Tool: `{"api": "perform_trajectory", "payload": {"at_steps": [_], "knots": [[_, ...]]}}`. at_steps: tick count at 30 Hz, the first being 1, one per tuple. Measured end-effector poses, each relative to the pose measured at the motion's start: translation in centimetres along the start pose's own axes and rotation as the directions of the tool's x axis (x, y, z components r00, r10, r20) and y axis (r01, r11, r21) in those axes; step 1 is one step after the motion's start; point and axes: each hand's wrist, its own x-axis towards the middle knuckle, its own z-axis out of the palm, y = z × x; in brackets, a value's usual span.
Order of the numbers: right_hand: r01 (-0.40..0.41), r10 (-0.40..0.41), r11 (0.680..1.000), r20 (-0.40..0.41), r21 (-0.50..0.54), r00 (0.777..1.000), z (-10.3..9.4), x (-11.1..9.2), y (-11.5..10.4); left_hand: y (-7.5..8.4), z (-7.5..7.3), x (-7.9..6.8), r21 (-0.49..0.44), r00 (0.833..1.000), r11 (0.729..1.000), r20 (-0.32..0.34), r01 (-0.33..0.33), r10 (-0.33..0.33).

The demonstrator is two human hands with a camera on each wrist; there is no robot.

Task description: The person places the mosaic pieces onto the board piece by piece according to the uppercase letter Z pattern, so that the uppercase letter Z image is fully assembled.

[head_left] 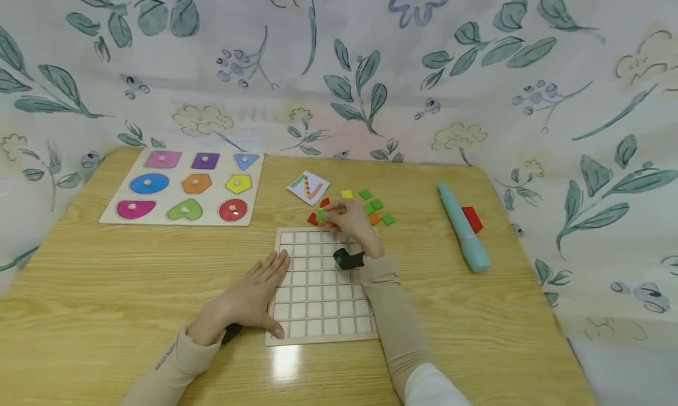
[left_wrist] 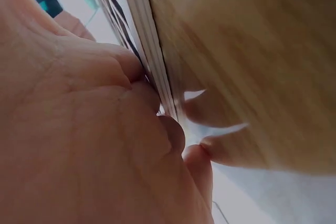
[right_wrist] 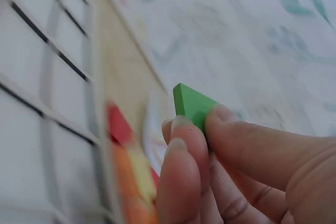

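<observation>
A floral cloth (head_left: 296,112) hangs behind the worktop (head_left: 132,270). At the back left lies a shape puzzle board (head_left: 175,184) with nine knobbed pieces, among them a blue oval, an orange hexagon, a green heart and a red circle. A small printed card (head_left: 308,187) lies to its right, near loose square tiles (head_left: 388,219) in green, yellow, orange and red, some partly hidden by the right hand (head_left: 349,220). Further right, a teal tapered stick (head_left: 464,228) lies aslant, with a red block (head_left: 474,219) just beside it. The right forearm and a black wrist device (head_left: 348,259) cover part of the right side of the grid board (head_left: 315,294), which lies flat at the front.

The card bears a coloured pattern, too small to read. Dark lettering runs along the left sleeve (head_left: 172,365), but cannot be made out with certainty.

The left hand (head_left: 249,297) has its fingers extended and thumb spread, touching the grid board's left border. The right hand pinches a green square tile (right_wrist: 191,103) between thumb and fingertips, one corner sticking out, just beyond the board's far edge and near the red tiles.
</observation>
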Motion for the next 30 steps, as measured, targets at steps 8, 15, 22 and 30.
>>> {"api": "perform_trajectory", "payload": {"at_steps": [8, 15, 22, 30], "knots": [[0.055, -0.053, 0.986, 0.018, -0.159, 0.998, 3.1, 0.1, 0.3, 0.1, -0.1, 1.1, 0.000, 1.000, 1.000, -0.003, -0.012, 0.012], [0.061, -0.072, 0.954, -0.024, -0.294, 0.997, 3.0, -0.6, 0.1, 0.3, -0.1, 2.5, 0.034, 0.998, 0.998, 0.016, -0.055, 0.054], [0.154, -0.168, 0.869, 0.012, -0.470, 0.986, 4.4, -0.8, 0.1, -0.2, -0.1, 1.7, 0.025, 0.999, 0.999, 0.024, -0.047, 0.047], [0.072, -0.078, 0.983, -0.031, -0.167, 0.996, 0.2, 1.3, 1.1, -1.1, 0.2, 0.2, 0.000, 1.000, 1.000, 0.002, 0.000, 0.000]]}}
